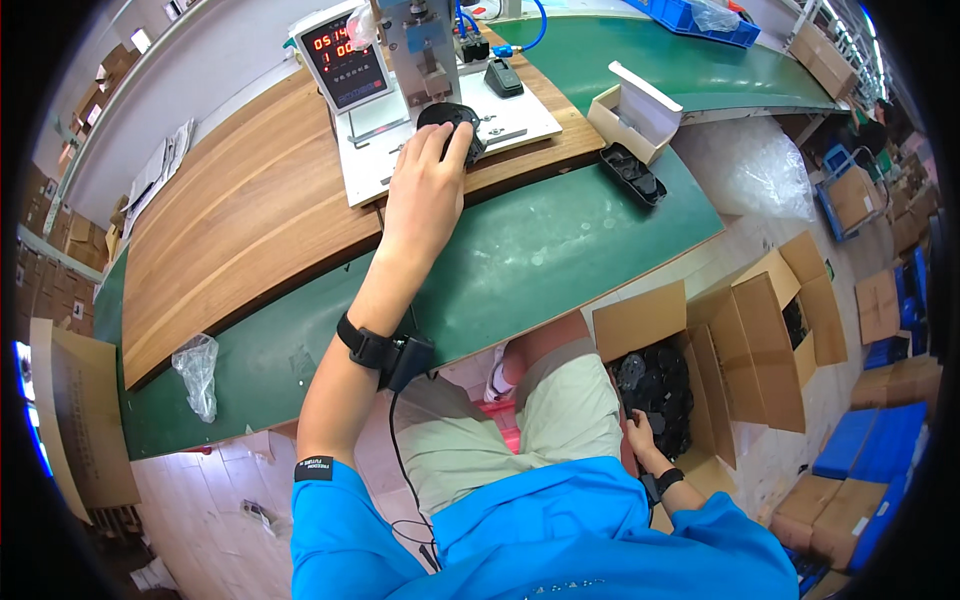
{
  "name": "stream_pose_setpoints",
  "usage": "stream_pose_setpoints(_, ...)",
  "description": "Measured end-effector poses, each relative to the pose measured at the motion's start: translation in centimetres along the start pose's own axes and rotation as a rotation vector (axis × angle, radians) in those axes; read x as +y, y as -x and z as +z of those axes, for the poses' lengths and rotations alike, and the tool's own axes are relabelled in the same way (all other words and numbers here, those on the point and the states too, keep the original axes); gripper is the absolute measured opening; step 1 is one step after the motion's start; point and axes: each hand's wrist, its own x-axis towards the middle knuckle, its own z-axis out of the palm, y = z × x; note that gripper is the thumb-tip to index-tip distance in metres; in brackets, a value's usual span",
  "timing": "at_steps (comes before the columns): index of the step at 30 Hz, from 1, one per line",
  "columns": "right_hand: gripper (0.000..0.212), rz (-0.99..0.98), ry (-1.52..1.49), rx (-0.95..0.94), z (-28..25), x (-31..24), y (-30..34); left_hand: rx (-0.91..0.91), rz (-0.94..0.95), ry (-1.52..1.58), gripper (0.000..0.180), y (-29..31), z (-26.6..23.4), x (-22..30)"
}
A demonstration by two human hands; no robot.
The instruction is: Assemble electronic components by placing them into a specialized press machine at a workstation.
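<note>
My left hand reaches forward onto the white base plate of a small bench press. Its fingers curl over a round black plastic part under the press head, and the palm hides some of it. Low on the right, my right hand is at the near side of an open carton filled with black plastic parts. Its fingers close around a dark part at the pile's edge, whose shape is hard to make out.
A counter box with a red display stands left of the press. On the green table are an open white box, a black tray-like part and a clear plastic bag. Another open carton stands farther right. A cable hangs by my left wrist.
</note>
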Motion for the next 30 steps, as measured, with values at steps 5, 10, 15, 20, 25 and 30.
stream_pose_setpoints(5, 0.046, -0.179, 0.348, 0.355, -0.5, 0.1, 0.5, 0.026, 0.010, 0.004, 0.054, 0.1, 0.4, 0.0)
stream_pose_setpoints(10, 0.027, -0.315, -0.026, 0.078, -2.6, -12.2, 2.3, 0.039, 0.029, -0.059, 0.057, 0.6, -0.1, -0.3)
stream_pose_setpoints(15, 0.018, -0.922, 0.018, -0.049, -5.5, -36.6, 15.2, 0.042, 0.013, -0.086, 0.046, 0.7, -0.3, -0.4)
stream_pose_setpoints(20, 0.033, -1.527, 0.147, 0.116, -4.5, -48.2, 16.8, 0.008, -0.050, 0.007, 0.051, 0.9, -0.1, -0.8)
stream_pose_setpoints(25, 0.050, -1.585, 0.241, 0.279, -1.3, -59.0, 13.8, 0.065, -0.059, 0.148, 0.064, 0.9, 0.1, -1.1)
stream_pose_setpoints(30, 0.039, -1.607, 0.366, 0.441, 2.7, -63.8, 8.8, 0.108, -0.057, 0.201, 0.070, 0.8, 0.6, -1.3)
